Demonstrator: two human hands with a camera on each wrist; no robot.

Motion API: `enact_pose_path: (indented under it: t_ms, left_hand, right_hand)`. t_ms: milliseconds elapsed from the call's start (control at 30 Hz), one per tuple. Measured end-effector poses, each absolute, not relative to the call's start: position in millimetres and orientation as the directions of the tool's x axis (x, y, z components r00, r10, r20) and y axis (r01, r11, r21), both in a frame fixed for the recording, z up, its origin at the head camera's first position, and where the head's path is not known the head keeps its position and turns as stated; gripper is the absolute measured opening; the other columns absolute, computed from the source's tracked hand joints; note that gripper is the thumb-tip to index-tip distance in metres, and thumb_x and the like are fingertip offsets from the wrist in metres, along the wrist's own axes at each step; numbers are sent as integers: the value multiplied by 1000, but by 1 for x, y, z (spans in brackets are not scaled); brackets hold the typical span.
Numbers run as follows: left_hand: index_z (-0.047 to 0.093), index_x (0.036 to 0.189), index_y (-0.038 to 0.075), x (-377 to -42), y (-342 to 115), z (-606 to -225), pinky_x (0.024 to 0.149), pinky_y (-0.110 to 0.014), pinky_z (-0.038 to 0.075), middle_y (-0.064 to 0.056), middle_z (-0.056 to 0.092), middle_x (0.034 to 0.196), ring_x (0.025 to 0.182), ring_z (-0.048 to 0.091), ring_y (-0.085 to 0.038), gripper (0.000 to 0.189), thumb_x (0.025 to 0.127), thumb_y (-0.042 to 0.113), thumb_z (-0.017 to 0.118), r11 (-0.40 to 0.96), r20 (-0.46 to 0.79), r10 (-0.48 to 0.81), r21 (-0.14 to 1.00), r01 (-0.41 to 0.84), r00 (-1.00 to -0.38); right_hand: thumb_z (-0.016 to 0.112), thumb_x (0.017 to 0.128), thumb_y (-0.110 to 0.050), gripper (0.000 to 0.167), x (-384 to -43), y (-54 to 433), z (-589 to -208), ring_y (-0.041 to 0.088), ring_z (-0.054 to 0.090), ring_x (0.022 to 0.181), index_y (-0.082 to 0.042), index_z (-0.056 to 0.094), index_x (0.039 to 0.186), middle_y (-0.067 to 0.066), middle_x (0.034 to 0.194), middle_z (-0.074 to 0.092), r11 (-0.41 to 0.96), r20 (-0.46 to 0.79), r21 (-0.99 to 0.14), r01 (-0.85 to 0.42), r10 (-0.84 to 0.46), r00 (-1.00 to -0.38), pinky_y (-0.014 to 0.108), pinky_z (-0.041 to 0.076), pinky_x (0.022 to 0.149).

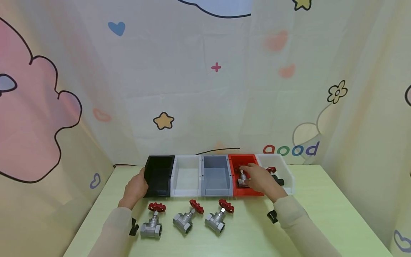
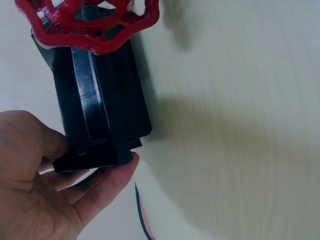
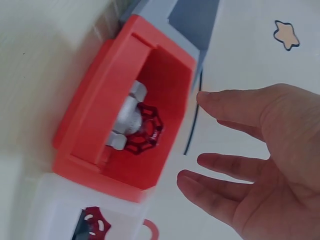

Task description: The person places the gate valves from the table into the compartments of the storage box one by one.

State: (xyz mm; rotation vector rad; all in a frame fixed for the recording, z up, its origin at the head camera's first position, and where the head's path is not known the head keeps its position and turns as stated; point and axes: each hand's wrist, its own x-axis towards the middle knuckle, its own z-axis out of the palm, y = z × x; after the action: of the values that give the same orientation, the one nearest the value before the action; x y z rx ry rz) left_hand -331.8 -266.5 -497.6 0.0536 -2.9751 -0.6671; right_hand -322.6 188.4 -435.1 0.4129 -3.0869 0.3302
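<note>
My left hand holds the left end of the black bin. In the left wrist view the thumb sits on one side of the bin's wall and the fingers on the other. My right hand is over the red bin, where a metal valve with a red handwheel lies. The right wrist view shows that hand with fingers spread and nothing between them, apart from the valve in the bin.
White and grey bins stand between the black and red ones. A right-end white bin holds a red-wheeled valve with a black part. Three red-wheeled valves lie in front; a printed curtain hangs behind.
</note>
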Motion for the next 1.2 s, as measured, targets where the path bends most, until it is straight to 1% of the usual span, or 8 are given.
enact_pose_path:
  t_ms: [67,267,367,667,833,900,1100,1200]
  left_hand:
    - [26,151,-4,-332,-267,-498,47,-34,35,-23,66,90,56,47,-22,60,95,5,44,904,84,-54,427,-13,-995]
    - [26,151,-4,-330,-266,-497,45,-33,33,-18,63,80,53,44,-21,59,95,5,44,902,82,-49,432,-9,-995]
    - [26,151,-5,-330,-266,-497,45,-33,33,-18,63,79,53,45,-21,59,95,5,44,902,86,-49,432,-7,-995]
    - [26,151,-5,-330,-266,-498,45,-33,32,-16,61,74,52,44,-21,59,96,5,43,903,78,-51,430,-13,-996]
    - [25,151,-5,-330,-266,-499,45,-33,32,-16,60,73,52,43,-21,59,96,5,43,903,80,-49,429,-10,-996]
    - [25,151,-4,-330,-266,-499,45,-34,33,-18,62,77,53,45,-22,59,96,5,43,904,78,-50,428,-12,-996]
    - [26,151,-4,-331,-267,-500,48,-37,39,-28,66,102,59,53,-25,60,95,5,43,907,85,-51,422,-10,-995]
    - [25,151,-4,-331,-267,-499,48,-38,40,-29,66,105,60,55,-26,60,94,5,43,906,82,-50,423,-11,-995]
  right_hand:
    - [75,85,-17,55,-319,188,-431,38,55,121,-12,58,137,18,136,56,944,47,-198,-262,-258,-965,55,48,98]
    - [75,86,-23,57,-306,186,-420,41,52,127,-14,56,139,20,143,51,946,81,-185,-268,-257,-963,58,47,98]
    - [74,86,-25,58,-299,183,-415,41,52,128,-15,56,140,19,145,50,945,100,-189,-268,-253,-962,58,47,98]
    - [73,85,-24,56,-280,176,-406,37,61,117,-15,58,138,17,140,55,929,213,-141,-342,-309,-927,55,51,94]
    - [73,85,-25,56,-274,174,-404,35,65,110,-14,58,138,17,140,55,917,269,-128,-378,-335,-903,51,54,88]
    - [74,86,-26,56,-271,173,-403,34,66,107,-14,58,138,16,140,55,915,272,-129,-383,-339,-901,49,55,85]
    - [76,85,-28,58,-260,167,-399,32,67,104,-17,57,139,15,142,54,914,274,-138,-382,-335,-901,43,58,82]
    - [76,84,-29,59,-255,164,-398,30,68,104,-18,57,138,14,141,55,911,285,-129,-392,-344,-895,43,58,81]
